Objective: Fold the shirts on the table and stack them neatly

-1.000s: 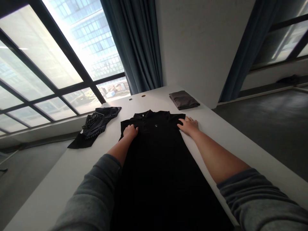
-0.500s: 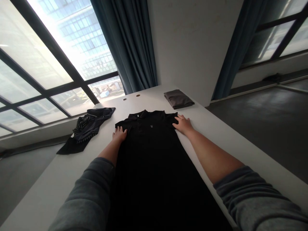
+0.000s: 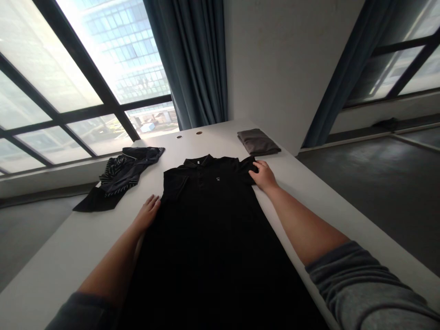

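A black polo shirt (image 3: 209, 215) lies flat and face up on the white table (image 3: 309, 183), collar away from me. My left hand (image 3: 147, 214) rests open and flat at the shirt's left side edge, below the sleeve. My right hand (image 3: 263, 174) sits on the right sleeve, fingers curled onto the fabric at its edge.
A crumpled dark striped garment (image 3: 120, 176) lies at the table's left edge, partly hanging over. A folded grey garment (image 3: 257, 142) sits at the far right corner. Windows and dark curtains stand behind the table. Grey floor lies to the right.
My left hand has slid back toward me, from the left shoulder down along the shirt's left side. My right hand has stayed at the right sleeve, its fingers curling in.
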`<state>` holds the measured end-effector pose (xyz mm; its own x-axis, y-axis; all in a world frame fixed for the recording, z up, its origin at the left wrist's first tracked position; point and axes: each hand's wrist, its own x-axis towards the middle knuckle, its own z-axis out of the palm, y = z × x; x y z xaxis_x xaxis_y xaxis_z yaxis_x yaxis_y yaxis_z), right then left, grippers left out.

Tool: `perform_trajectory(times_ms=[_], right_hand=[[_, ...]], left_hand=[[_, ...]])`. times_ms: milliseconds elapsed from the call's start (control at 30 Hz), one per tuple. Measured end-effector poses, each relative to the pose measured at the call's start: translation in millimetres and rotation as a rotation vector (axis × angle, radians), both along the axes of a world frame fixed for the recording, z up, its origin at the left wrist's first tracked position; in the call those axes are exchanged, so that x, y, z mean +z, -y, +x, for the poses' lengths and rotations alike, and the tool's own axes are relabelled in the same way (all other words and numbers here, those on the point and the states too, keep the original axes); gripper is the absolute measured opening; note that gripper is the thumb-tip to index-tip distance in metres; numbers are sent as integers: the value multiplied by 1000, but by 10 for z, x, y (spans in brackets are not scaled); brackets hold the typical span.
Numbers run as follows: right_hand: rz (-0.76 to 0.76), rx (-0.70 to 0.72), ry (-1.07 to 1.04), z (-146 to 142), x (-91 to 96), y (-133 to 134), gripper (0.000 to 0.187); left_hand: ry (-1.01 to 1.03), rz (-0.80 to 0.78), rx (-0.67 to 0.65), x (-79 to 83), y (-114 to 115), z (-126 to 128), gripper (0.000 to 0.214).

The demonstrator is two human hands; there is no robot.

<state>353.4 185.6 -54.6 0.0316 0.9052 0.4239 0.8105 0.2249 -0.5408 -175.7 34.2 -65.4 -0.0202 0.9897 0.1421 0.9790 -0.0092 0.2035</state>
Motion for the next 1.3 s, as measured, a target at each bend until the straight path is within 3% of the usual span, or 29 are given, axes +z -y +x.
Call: perform_trajectory(times_ms=[100, 200, 333, 467, 567, 833, 1167, 1300], right_hand=[[114, 11, -11, -141, 193, 105, 61], [134, 195, 75, -388, 330, 237, 69], [-10, 514, 330, -704, 311, 378, 77], [-160, 668, 443, -773, 201, 396, 68], [-140, 671, 412, -695, 133, 334, 63], [-251, 588, 517, -668, -45, 264, 72], [-270, 671, 529, -702, -16, 314, 69], [-164, 640, 428, -519, 42, 311, 64]], left_hand=[[95, 19, 1, -61, 294, -225, 58], [125, -8, 72, -72, 389, -260, 57], [54, -31, 116, -99, 349, -203, 56], [-2, -69, 127, -135, 343, -201, 58], [7, -98, 133, -120, 361, -202, 56], [56, -108, 144, -4, 398, -23, 54], [1, -146, 18, 57, 424, 10, 63], [-42, -93, -66, 85, 450, 48, 59]])
